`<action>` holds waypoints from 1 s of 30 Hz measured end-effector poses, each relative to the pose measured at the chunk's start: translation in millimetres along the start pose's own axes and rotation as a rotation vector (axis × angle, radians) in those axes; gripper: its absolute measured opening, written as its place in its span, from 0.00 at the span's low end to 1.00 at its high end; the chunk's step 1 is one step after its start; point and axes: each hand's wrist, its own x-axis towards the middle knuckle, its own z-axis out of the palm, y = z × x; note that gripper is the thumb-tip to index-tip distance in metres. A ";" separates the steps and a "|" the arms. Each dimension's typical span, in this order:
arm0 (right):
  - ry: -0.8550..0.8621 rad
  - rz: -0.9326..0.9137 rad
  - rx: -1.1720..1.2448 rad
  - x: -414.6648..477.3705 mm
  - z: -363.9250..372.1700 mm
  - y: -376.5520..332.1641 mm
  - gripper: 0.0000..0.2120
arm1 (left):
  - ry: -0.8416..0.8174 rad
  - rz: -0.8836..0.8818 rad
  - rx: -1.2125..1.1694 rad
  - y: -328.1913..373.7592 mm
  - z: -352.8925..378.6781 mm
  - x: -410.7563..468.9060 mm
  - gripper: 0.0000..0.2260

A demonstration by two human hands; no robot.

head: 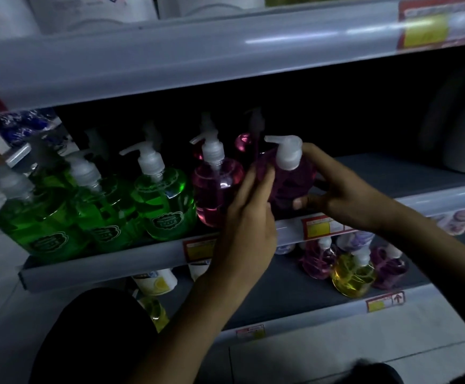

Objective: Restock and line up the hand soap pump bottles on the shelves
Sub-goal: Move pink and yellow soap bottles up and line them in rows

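In the middle of the frame, both hands hold one purple soap bottle [291, 187] at the front edge of the middle shelf [392, 176]. The left hand [249, 217] lies against the left side of this bottle with its fingers [256, 181] stretched upward and close together. The right hand [345, 195] wraps the right side: its fingers go behind the bottle near the white pump [288, 151], and its thumb [305, 202] presses on the lower front. The pump nozzle points to the left of the frame. The bottle stands nearly upright, but whether its base touches the shelf cannot be told, because the hands cover it.

Just to the left of it stands a pink soap bottle [216, 187], touching or almost touching the left hand. More to the left, three green soap bottles [164, 203] stand in a row along the shelf front, with more bottles dimly visible behind them. The right part of the middle shelf is bare and dark.

On the lower shelf [295, 289], at the lower right of the frame, a yellow soap bottle [353, 275] stands between two small purple bottles [318, 259]. Red and yellow price labels [318, 225] sit on the shelf rails. The upper shelf rail [198, 56] crosses the top of the frame.
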 end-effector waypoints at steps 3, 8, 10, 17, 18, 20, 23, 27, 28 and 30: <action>-0.032 0.033 0.054 8.0 -3.3 3.6 0.35 | -0.010 -0.023 0.044 4.0 -4.3 -0.6 0.22; -0.031 0.194 0.082 20.9 -8.8 14.5 0.37 | 0.213 -0.036 0.243 -1.2 -25.8 1.0 0.16; -0.037 0.226 0.071 23.5 -10.5 14.2 0.36 | 0.195 -0.076 0.282 -5.2 -32.1 4.7 0.20; -0.031 0.192 0.110 23.2 -11.3 12.0 0.31 | 0.068 -0.176 0.409 -14.4 -40.6 12.9 0.24; -0.020 0.200 0.109 21.1 -12.3 12.3 0.30 | 0.062 -0.170 0.412 -15.7 -41.5 12.6 0.24; 0.005 0.215 0.106 17.7 -14.2 12.2 0.29 | 0.069 -0.162 0.411 -17.7 -43.2 12.5 0.24; 0.037 0.203 0.068 15.2 -8.2 8.9 0.29 | 0.068 -0.166 0.388 -18.9 -42.8 11.2 0.24; 0.041 0.206 -0.038 14.8 5.6 1.2 0.31 | 0.037 -0.132 0.334 -21.8 -45.4 6.9 0.26; 0.033 0.209 -0.043 15.2 6.7 -2.6 0.31 | 0.011 -0.114 0.307 -23.0 -47.2 4.4 0.27; 0.038 0.218 -0.088 16.4 9.9 -9.4 0.32 | -0.048 -0.083 0.234 -26.0 -50.3 -1.7 0.29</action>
